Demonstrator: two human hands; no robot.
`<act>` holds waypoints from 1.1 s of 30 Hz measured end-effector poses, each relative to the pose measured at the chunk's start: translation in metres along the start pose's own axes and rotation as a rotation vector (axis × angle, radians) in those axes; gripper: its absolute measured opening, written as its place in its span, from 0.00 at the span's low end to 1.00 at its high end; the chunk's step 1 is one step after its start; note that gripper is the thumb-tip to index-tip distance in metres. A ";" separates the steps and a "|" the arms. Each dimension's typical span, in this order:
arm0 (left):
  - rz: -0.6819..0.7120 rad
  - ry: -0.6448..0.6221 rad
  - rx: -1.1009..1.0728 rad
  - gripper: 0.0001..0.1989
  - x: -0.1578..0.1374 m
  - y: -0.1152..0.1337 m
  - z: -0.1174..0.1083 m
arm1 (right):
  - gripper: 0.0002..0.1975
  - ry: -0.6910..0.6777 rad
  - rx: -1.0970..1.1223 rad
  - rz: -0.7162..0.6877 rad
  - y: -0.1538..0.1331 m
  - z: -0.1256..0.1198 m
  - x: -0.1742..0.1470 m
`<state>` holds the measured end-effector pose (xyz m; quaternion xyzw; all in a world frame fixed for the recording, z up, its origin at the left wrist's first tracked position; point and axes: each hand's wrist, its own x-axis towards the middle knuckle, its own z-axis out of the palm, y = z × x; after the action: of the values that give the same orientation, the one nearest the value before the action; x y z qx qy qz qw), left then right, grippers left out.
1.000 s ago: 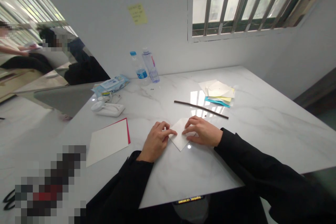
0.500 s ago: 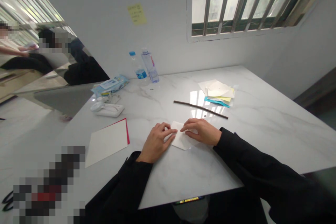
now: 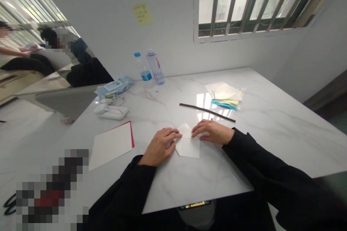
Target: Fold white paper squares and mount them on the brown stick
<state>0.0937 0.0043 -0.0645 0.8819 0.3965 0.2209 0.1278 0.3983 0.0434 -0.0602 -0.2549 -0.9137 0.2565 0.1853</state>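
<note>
Resting on opposite sides of a small, folded piece of white paper [image 3: 189,148], two bare hands in black sleeves work at the near part of a white, grey-veined marble-look table [image 3: 173,187]. Paper: flat on the tabletop between the hands, pointed at the far end, a crease line across it below the point. Left hand [image 3: 158,147]: fingers close together and bent, tips on the paper's left side, thumb set apart at the edge below; from where I stand, cannot tell whether it pinches. Right hand [image 3: 213,132]: fingers curved and slightly spread, tips at the paper's upper right edge; any grip unclear.

Just beyond the right hand: a thin, dark brown rod [image 3: 207,112], lying aslant. Farther back, a loose pile of white and yellow paper pieces [image 3: 224,92], with bright blue paper [image 3: 225,105] showing at its near edge. Left of the left hand, well apart from it: a large white rectangular sheet [image 3: 111,145], a red sheet [image 3: 132,139] peeping from beneath.
</note>
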 end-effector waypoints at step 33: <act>0.014 -0.122 -0.080 0.16 -0.018 0.010 -0.017 | 0.05 0.101 0.203 0.126 -0.005 0.009 0.001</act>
<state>0.0810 -0.0153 -0.0507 0.8906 0.3725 0.1835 0.1854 0.3915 0.0371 -0.0644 -0.3045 -0.8547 0.3457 0.2394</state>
